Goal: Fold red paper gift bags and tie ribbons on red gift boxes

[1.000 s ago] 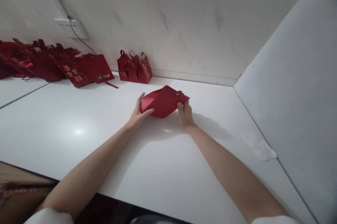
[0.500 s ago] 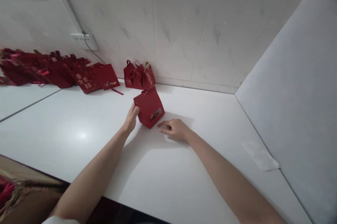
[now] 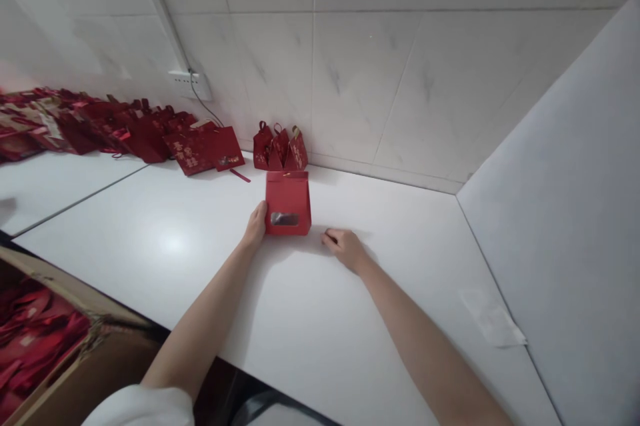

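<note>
A red gift box (image 3: 287, 197) with a small window low on its front stands upright on the white table. My left hand (image 3: 257, 223) grips its left side, with the thumb near the front edge. To the right of the box, and apart from it, my right hand (image 3: 345, 247) rests low over the table. Its fingers are curled in toward the thumb, and nothing shows in them. Just behind the box, three small red boxes with loops (image 3: 279, 149) stand against the wall.
Many red bags and boxes (image 3: 150, 129) are heaped along the wall at left. An open carton (image 3: 83, 356) of red items sits below the table's front left edge. A power socket (image 3: 191, 84) is on the tiled wall. White paper (image 3: 493, 319) lies by the right panel (image 3: 575, 199).
The gift box has gone from tilted to upright, its front now facing me. My right hand has drawn away from it and its fingers have closed. The view has shifted left.
</note>
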### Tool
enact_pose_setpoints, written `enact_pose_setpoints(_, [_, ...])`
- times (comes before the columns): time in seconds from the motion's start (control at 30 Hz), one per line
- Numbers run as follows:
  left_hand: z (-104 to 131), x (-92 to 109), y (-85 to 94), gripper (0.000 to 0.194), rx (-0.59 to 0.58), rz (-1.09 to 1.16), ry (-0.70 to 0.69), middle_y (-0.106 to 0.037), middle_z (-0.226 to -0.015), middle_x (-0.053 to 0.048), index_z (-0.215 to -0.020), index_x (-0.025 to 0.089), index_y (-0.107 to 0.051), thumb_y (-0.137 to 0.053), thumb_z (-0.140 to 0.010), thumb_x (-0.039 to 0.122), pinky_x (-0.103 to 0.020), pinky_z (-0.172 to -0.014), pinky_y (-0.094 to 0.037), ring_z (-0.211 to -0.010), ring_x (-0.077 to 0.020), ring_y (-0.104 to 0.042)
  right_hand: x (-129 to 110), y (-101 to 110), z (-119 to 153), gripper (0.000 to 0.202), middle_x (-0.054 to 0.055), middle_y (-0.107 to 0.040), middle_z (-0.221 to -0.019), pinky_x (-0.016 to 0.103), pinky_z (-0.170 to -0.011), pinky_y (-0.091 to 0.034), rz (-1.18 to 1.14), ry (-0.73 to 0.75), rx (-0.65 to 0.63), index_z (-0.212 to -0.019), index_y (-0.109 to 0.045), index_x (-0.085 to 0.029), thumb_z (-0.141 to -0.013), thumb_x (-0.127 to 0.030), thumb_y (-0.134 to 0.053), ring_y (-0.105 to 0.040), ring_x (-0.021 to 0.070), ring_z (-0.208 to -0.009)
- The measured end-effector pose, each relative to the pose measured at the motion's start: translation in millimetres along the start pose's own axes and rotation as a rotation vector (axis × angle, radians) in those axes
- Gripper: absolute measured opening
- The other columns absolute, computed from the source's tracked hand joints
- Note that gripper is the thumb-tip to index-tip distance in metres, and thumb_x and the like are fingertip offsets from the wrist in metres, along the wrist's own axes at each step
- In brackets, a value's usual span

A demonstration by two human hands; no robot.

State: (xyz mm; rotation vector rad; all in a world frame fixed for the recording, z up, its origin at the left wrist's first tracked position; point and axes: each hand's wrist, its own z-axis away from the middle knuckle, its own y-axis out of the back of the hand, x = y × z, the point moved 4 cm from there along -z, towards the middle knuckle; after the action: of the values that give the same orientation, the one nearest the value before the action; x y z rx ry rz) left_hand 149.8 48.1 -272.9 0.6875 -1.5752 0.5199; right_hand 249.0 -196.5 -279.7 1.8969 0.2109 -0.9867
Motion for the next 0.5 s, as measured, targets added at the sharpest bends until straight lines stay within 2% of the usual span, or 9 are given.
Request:
enact_pose_setpoints(0.1, [3.1, 3.5, -5.8, 0.058, -0.061, -0.006, -0.019, -0.069, -0.111, -0.01, -0.111, 0.016, -0.063, -0.055, -0.081, 0.065, -0.04, -0.093, -0.048, -0.104, -0.0268, -0.062, 0.6, -0.4, -1.2, 0.04, 0.001, -0.061, -0.065, 0.025, -0.063, -0.037, 0.015, 0.009, 0.019, -0.074, -0.064, -0.019, -0.097, -0.042, -0.04, -0.054, 0.015, -0.062])
enact_pose_setpoints(0.2, [7.2, 6.2, -11.2, 0.06, -0.138, 0.012, -0.021, -0.069, -0.107, -0.011, -0.123, 0.016, -0.057, -0.052, -0.085, 0.063, -0.04, -0.086, -0.05, -0.096, -0.0253, -0.065, 0.5, -0.9, -1.9, 0.036, 0.001, -0.064, -0.07, 0.026, -0.064, -0.039, 0.029, 0.011, 0.032, -0.09, -0.066, -0.019, -0.097, -0.042, -0.04, -0.056, 0.0153, -0.063])
enact_pose_setpoints(0.3, [9.4, 7.8, -12.8, 0.062, -0.162, 0.008, -0.05, -0.067, -0.108, -0.011, -0.13, 0.018, -0.052, -0.064, -0.081, 0.054, -0.04, -0.091, -0.047, -0.102, -0.0254, -0.063, 0.0, -1.8, -2.7, 0.031, 0.002, -0.066, -0.076, 0.026, -0.065, -0.041, 0.043, 0.017, 0.03, -0.104, -0.064, -0.02, -0.097, -0.039, -0.041, -0.058, 0.0156, -0.064])
enact_pose_setpoints(0.4, [9.5, 7.5, -17.1, 0.068, -0.195, 0.021, -0.077, -0.066, -0.109, -0.011, -0.134, 0.021, -0.047, -0.073, -0.075, 0.043, -0.04, -0.092, -0.046, -0.104, -0.0259, -0.063, -0.8, -2.7, -4.1, 0.025, 0.003, -0.068, -0.081, 0.027, -0.067, -0.043, 0.07, 0.036, 0.016, -0.103, -0.064, -0.02, -0.096, -0.034, -0.044, -0.061, 0.017, -0.069])
enact_pose_setpoints(0.5, [10.4, 9.3, -25.8, 0.068, -0.233, 0.09, -0.105, -0.065, -0.112, -0.01, -0.135, 0.023, -0.045, -0.071, -0.075, 0.039, -0.04, -0.09, -0.048, -0.107, -0.0267, -0.061, -4.2, -2.6, -4.1, 0.02, 0.006, -0.068, -0.087, 0.029, -0.073, -0.044, 0.109, 0.075, -0.008, -0.102, -0.064, -0.019, -0.094, -0.03, -0.049, -0.062, 0.0191, -0.077])
